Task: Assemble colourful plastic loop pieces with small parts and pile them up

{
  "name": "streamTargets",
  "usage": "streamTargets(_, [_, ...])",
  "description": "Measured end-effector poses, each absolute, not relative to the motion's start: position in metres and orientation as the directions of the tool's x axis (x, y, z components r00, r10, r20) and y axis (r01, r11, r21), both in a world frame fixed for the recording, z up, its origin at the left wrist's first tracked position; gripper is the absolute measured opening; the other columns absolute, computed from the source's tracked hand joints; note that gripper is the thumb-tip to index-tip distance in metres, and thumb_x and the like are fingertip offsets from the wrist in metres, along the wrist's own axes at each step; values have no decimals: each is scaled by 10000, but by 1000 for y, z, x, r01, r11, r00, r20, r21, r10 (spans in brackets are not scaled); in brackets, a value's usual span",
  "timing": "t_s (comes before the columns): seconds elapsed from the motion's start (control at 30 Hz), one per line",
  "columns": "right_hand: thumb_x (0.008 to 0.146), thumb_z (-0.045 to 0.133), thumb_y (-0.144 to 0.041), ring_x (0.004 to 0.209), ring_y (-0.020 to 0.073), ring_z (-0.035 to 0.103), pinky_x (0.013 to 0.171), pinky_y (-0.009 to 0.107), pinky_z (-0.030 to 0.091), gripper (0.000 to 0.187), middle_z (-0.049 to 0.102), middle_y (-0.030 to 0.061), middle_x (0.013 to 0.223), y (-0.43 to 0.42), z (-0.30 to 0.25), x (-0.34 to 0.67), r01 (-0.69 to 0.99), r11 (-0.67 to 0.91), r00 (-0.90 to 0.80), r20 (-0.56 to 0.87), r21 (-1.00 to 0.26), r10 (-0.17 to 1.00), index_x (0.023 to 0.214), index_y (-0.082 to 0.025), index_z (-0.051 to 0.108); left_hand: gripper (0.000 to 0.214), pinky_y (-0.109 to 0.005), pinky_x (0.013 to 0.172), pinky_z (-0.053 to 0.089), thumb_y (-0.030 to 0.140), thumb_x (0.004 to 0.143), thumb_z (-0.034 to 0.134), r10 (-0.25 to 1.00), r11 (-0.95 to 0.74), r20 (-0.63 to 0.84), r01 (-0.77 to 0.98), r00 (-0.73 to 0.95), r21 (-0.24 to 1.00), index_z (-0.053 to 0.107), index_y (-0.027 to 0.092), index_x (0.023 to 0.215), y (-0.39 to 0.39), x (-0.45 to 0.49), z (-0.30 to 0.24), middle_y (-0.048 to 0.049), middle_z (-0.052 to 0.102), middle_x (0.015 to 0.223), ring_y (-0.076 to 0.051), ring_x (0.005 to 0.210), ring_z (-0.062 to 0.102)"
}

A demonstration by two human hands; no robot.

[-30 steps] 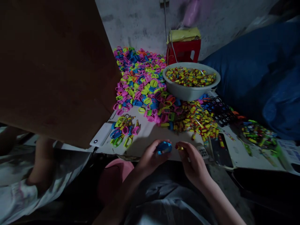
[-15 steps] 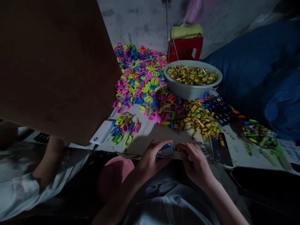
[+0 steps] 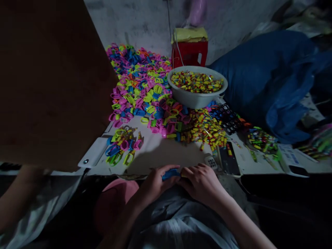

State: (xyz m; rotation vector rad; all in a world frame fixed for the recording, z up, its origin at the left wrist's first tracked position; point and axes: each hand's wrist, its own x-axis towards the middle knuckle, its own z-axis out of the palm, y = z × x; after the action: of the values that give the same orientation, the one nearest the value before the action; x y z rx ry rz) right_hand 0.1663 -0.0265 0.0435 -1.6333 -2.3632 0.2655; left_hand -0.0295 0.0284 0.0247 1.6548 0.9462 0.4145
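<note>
My left hand (image 3: 156, 181) is closed around a blue plastic toy watch (image 3: 170, 174) at the table's front edge, over my lap. My right hand (image 3: 201, 180) meets it from the right, fingers pinched on a small yellow-and-red tube (image 3: 183, 174) that is mostly hidden by the fingers. The tube's end is against or very close to the watch; contact cannot be made out. Beyond my hands, a small group of toy watches with tubes (image 3: 123, 145) lies on the left of the white table (image 3: 160, 152). A heap of loose yellow-and-red tubes (image 3: 207, 129) lies ahead to the right.
A large pile of colourful toy watches (image 3: 145, 86) covers the back. Beside it stands a grey basin (image 3: 197, 100) of tubes. A cardboard box (image 3: 52, 86) blocks the left, near another person's arm (image 3: 19, 193). A phone (image 3: 228, 160), remote (image 3: 211, 161) and blue sack (image 3: 261, 79) are rightward.
The view has turned right, so the table's things sit further left. My hands are lower and closer together, and the blue toy watch has turned so its loop no longer shows.
</note>
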Motion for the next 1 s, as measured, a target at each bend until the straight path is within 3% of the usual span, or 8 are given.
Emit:
streamTargets(0.33, [846, 592, -273, 571, 142, 618, 593, 285, 242, 91, 700, 9, 639, -39, 9, 159, 873, 270, -257, 88, -407, 962, 815, -206, 645, 485, -334, 986, 480, 556, 857, 600, 654, 16, -329, 423, 682, 906, 707, 196, 1164, 42, -27, 16, -78, 728, 1155, -251, 1097, 655])
streamTargets(0.47, [872, 572, -262, 617, 149, 641, 600, 275, 285, 107, 704, 7, 667, -38, 7, 156, 853, 259, -266, 50, -454, 963, 802, -215, 638, 486, -339, 1000, 474, 557, 851, 600, 644, 1, -340, 444, 685, 896, 710, 193, 1155, 41, -22, 16, -78, 728, 1156, -255, 1109, 651])
streamTargets(0.57, [867, 615, -370, 759, 193, 662, 658, 273, 367, 170, 724, 32, 811, -36, 0, 175, 856, 195, -196, 50, -478, 979, 950, -227, 650, 462, -345, 1003, 476, 548, 841, 611, 695, -56, -314, 484, 647, 873, 703, 218, 1151, 45, -27, 11, -68, 724, 1165, -252, 1114, 651])
streamTargets(0.63, [852, 624, -466, 889, 237, 648, 755, 310, 428, 400, 716, 79, 966, -36, -9, 207, 868, 98, -43, 123, -488, 991, 1159, -210, 614, 467, -355, 990, 485, 550, 841, 599, 811, -107, -249, 553, 529, 826, 682, 227, 1167, 56, -39, 9, -71, 715, 1177, -255, 1106, 653])
streamTargets(0.73, [937, 469, -466, 1026, 282, 603, 869, 396, 443, 423, 677, 131, 1084, -40, -33, 271, 863, -197, 342, 251, -465, 906, 1229, -190, 601, 511, -383, 996, 476, 553, 863, 538, 967, -169, -17, 687, 255, 706, 624, 207, 1228, 85, -70, 11, -101, 686, 1216, -270, 1126, 635])
streamTargets(0.8, [942, 423, -449, 1074, 313, 573, 876, 437, 439, 461, 642, 159, 1149, -46, -52, 309, 807, -415, 546, 264, -419, 795, 1267, -174, 600, 527, -415, 1038, 434, 528, 895, 494, 982, -186, 140, 794, 128, 579, 571, 198, 1299, 108, -93, 17, -121, 646, 1283, -287, 1194, 592])
streamTargets(0.9, [923, 408, -426, 1077, 330, 559, 863, 467, 431, 479, 620, 150, 1209, -54, -82, 343, 676, -627, 717, 148, -387, 681, 1295, -205, 613, 562, -530, 1021, 405, 521, 908, 472, 966, -2, 244, 942, -85, 336, 534, 180, 1351, 140, -124, 24, -172, 651, 1239, -360, 1190, 572])
streamTargets(1.0, [905, 396, -459, 1065, 312, 564, 874, 465, 423, 497, 637, 128, 1184, -55, -105, 352, 630, -615, 740, 127, -475, 660, 1271, -231, 643, 639, -599, 991, 388, 574, 896, 455, 952, 199, 176, 944, -250, 264, 491, 168, 1388, 162, -144, 21, -201, 644, 1205, -403, 1178, 558])
